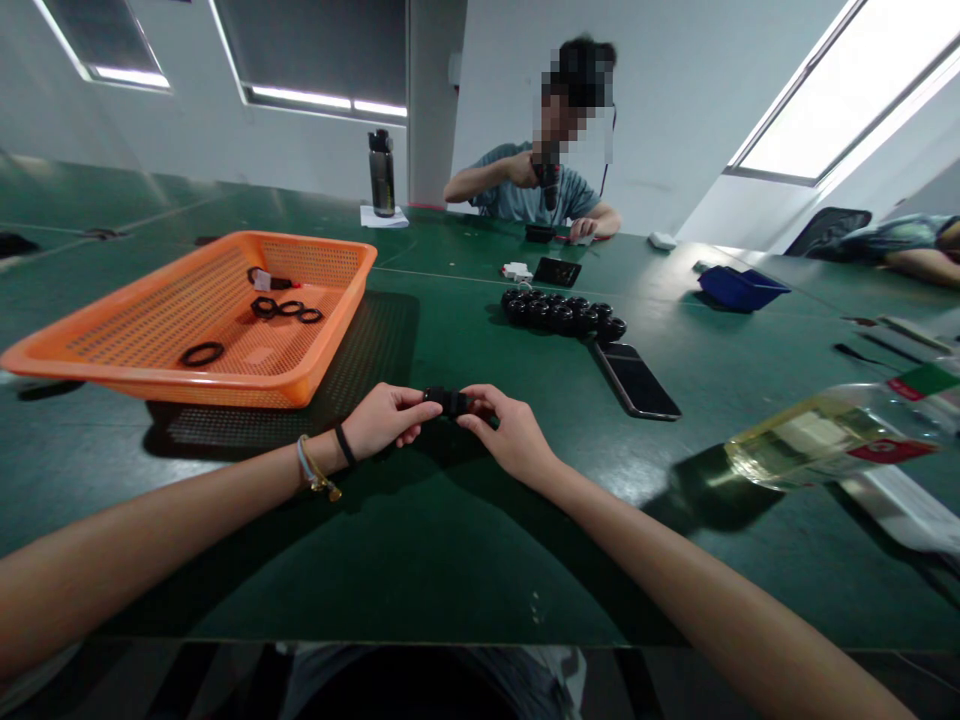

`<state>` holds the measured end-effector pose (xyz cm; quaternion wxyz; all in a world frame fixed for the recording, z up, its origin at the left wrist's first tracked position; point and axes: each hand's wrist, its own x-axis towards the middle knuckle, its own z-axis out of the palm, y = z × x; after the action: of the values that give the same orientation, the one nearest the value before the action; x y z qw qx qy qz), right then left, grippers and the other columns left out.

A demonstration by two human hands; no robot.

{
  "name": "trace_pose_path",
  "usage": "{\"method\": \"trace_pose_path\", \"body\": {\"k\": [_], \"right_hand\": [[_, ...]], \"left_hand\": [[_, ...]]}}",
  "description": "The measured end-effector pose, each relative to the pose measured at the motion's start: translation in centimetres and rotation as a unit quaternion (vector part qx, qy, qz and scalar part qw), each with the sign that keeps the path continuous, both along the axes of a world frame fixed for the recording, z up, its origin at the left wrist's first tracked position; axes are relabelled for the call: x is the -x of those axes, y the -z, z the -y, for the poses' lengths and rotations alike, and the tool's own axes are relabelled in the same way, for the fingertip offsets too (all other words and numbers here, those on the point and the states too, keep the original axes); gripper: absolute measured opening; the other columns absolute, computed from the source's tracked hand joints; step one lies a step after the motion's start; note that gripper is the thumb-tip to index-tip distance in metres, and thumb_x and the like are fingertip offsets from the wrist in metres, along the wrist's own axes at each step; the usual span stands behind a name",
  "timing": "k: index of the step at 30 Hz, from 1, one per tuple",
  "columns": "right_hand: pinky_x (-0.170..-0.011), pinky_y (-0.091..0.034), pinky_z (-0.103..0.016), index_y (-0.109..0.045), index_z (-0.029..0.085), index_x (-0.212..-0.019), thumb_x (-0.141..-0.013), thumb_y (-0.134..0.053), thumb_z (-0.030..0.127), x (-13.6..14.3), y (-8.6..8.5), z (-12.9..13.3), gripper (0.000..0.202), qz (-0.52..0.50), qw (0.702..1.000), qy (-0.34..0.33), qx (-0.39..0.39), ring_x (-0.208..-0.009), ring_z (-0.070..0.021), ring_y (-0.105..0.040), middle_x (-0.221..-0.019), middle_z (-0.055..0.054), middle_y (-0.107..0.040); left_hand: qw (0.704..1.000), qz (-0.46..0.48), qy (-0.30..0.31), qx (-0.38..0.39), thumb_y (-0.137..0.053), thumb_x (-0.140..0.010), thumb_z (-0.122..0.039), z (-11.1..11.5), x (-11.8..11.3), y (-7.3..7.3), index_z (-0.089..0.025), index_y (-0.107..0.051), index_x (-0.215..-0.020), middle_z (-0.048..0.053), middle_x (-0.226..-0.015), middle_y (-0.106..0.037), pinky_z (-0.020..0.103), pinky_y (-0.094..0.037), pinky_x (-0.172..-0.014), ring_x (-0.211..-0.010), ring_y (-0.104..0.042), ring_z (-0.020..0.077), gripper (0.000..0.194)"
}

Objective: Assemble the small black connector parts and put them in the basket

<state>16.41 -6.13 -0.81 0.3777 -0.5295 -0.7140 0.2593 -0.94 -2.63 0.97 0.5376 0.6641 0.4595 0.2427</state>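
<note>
A small black part (445, 402) is held just above the green table (420, 560), between both hands. My left hand (386, 418) pinches its left end, with thumb and fingers pressed together. On the other end are the thumb and fingertips of my right hand (510, 430). Fine detail of the part is too small to make out. To the left stands an orange basket (322, 375) with several black rings (202, 354) in it. Beyond my right hand lies a group of round black pieces (562, 314), and a phone (637, 380) touches or nearly touches its near end.
A clear bottle of yellow liquid (817, 435) lies at the right, near a white object (900, 505). Farther back are a blue tray (742, 288), a dark bottle (382, 175), and a person (502, 180) holding a power tool (550, 182). Another person's arm shows far right.
</note>
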Motion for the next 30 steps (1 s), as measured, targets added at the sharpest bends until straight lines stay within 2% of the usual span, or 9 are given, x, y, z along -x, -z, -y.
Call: {"method": "trace_pose_path", "body": {"k": [7,20,23,27,30], "right_hand": [[-0.060,-0.043,-0.024,-0.055,0.018,-0.092,-0.075,-0.054,0.019,-0.03,-0.05,0.05,0.017,0.015,1.000,-0.005,0.000,-0.063,-0.0117,-0.057,-0.068,0.002,-0.061],[-0.062,-0.043,-0.026,-0.054,0.016,-0.093,-0.079,-0.050,0.020,0.02,0.00,-0.03,0.015,0.028,0.999,-0.011,0.020,-0.063,-0.0121,-0.057,-0.071,0.000,-0.062],[-0.062,-0.043,-0.025,-0.053,0.016,-0.093,-0.078,-0.051,0.021,0.01,-0.09,0.06,0.015,0.020,1.000,-0.008,0.005,-0.065,-0.0119,-0.056,-0.073,-0.001,-0.061],[-0.065,-0.044,-0.024,-0.049,0.018,-0.101,-0.074,-0.055,0.016,-0.04,-0.06,0.17,0.028,-0.007,0.999,-0.031,-0.031,-0.067,-0.0109,-0.055,-0.074,0.001,-0.058],[-0.066,-0.044,-0.024,-0.049,0.019,-0.099,-0.072,-0.057,0.013,-0.10,0.13,0.10,0.029,-0.015,0.998,-0.031,-0.045,-0.066,-0.0103,-0.055,-0.072,0.003,-0.057]], "left_hand": [[1.000,-0.002,0.002,-0.004,-0.053,-0.073,-0.025,-0.11,0.04,0.16,-0.013,-0.049,-0.054,-0.008,-0.036,-0.042,0.010,-0.029,-0.030,-0.031,-0.037,0.0024,0.023],[1.000,-0.001,-0.013,0.017,-0.052,-0.074,-0.018,0.10,-0.06,-0.29,-0.012,-0.050,-0.054,-0.008,-0.035,-0.043,0.010,-0.030,-0.031,-0.031,-0.038,0.0020,0.021],[1.000,0.004,-0.012,0.019,-0.052,-0.074,-0.019,0.00,-0.11,-0.22,-0.012,-0.050,-0.054,-0.008,-0.036,-0.043,0.010,-0.031,-0.031,-0.031,-0.039,0.0022,0.021],[1.000,0.011,-0.014,0.020,-0.051,-0.074,-0.019,-0.16,-0.15,-0.08,-0.013,-0.047,-0.052,-0.008,-0.037,-0.044,0.010,-0.032,-0.032,-0.032,-0.040,0.0025,0.024],[1.000,0.008,-0.009,0.017,-0.050,-0.074,-0.020,-0.18,-0.12,-0.04,-0.013,-0.047,-0.051,-0.008,-0.037,-0.045,0.010,-0.032,-0.032,-0.032,-0.041,0.0026,0.024]]}}
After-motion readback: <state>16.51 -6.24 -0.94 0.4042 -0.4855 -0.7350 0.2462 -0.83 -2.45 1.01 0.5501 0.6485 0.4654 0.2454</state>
